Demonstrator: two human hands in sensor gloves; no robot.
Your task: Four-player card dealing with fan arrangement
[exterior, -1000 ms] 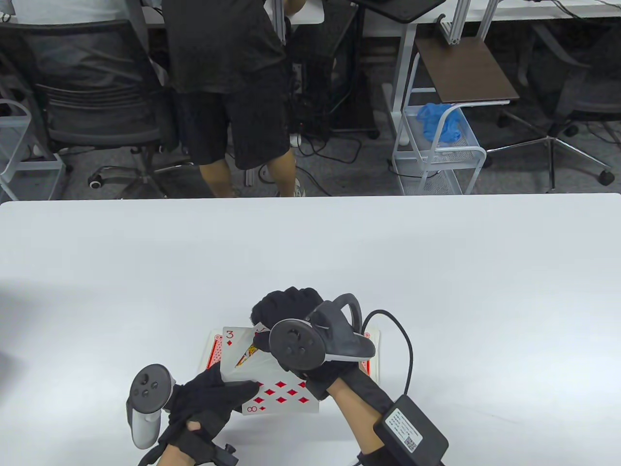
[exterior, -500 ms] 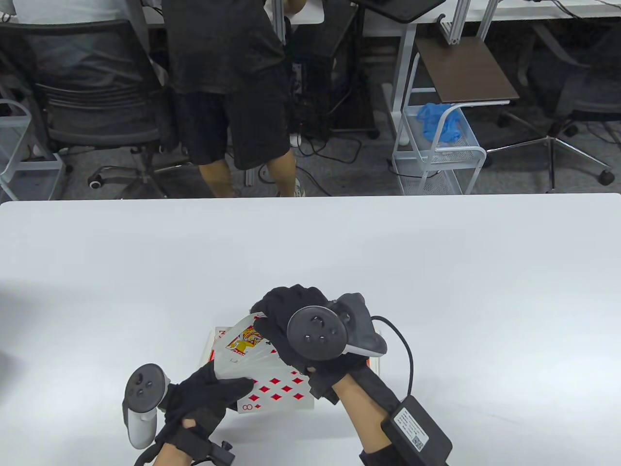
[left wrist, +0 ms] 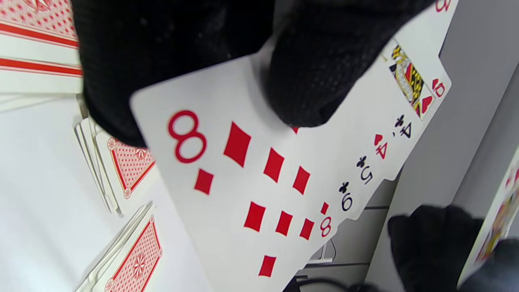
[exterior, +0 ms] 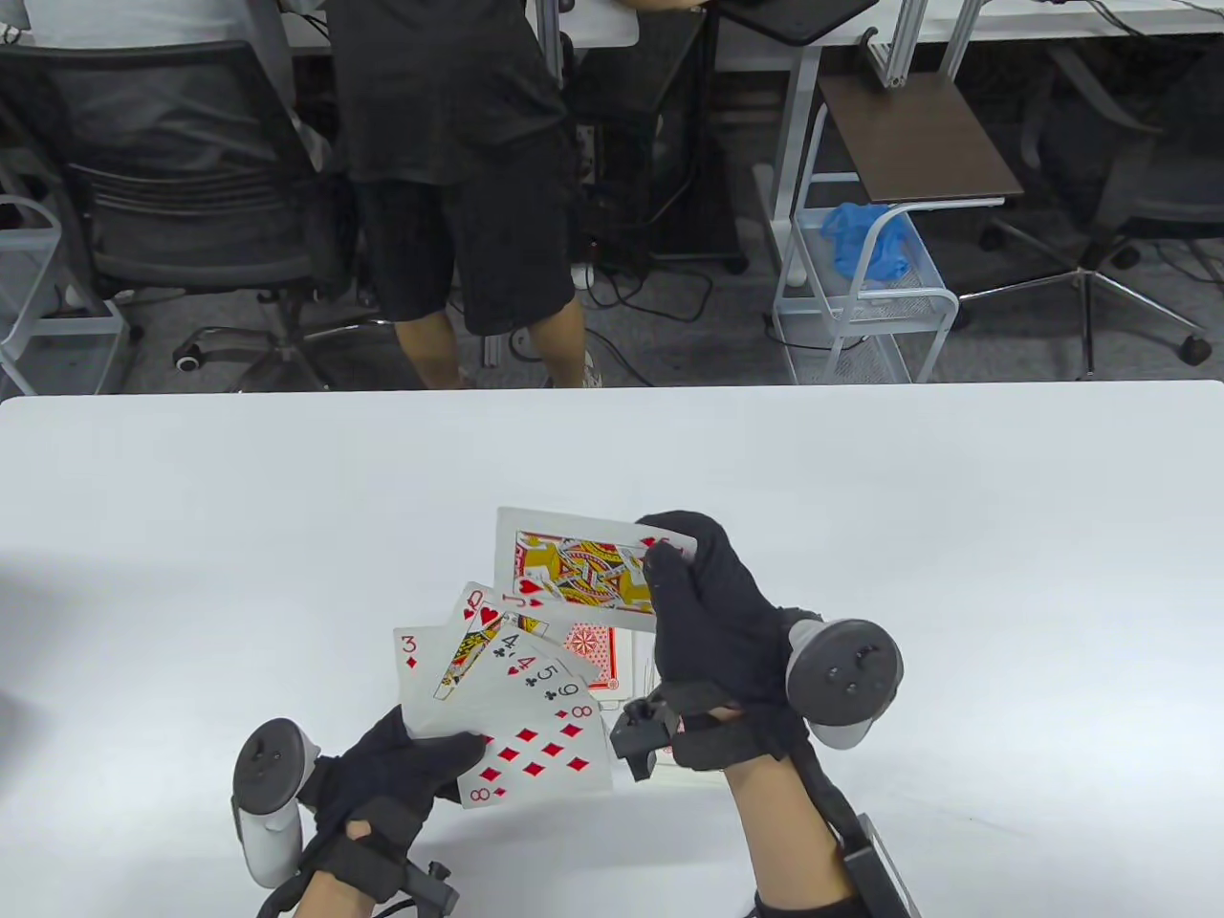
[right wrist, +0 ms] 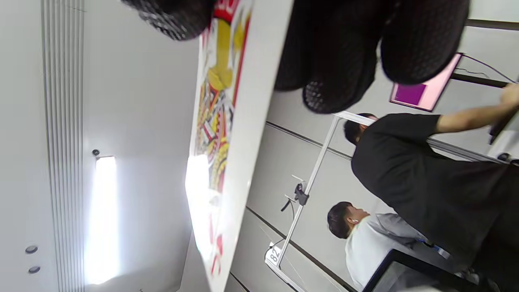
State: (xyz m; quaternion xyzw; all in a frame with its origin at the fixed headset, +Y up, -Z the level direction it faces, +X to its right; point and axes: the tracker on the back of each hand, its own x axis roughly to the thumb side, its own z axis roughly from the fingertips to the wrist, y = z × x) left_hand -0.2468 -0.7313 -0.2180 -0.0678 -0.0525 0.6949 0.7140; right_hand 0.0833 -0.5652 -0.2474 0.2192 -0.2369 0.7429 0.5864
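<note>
Table view, with both wrist views. The left hand (exterior: 387, 779) is rising from the near edge of the white table (exterior: 956, 535), palm turned up toward the camera, its tracker (exterior: 266, 794) hanging off the outer side. Its fingers are curled behind a fan of face-up cards (exterior: 507, 698) while the thumb (left wrist: 320, 77) is pressing on the front card, the eight of diamonds (left wrist: 251, 190); behind that card, indices of a nine, five, four, another four, a queen of hearts and a three of diamonds are stepping out in an arc. The right hand (exterior: 712, 612) is standing just right of the fan, wrist bent back, palm facing the person and tracker (exterior: 846, 674) swung to the outside. Its thumb and fingers are pinching the right end of a single court card (exterior: 574, 564), face up, held above and just right of the fan's top. Face-down red-backed cards (exterior: 595, 652) are lying on the table beneath the fan, between the two hands.
</note>
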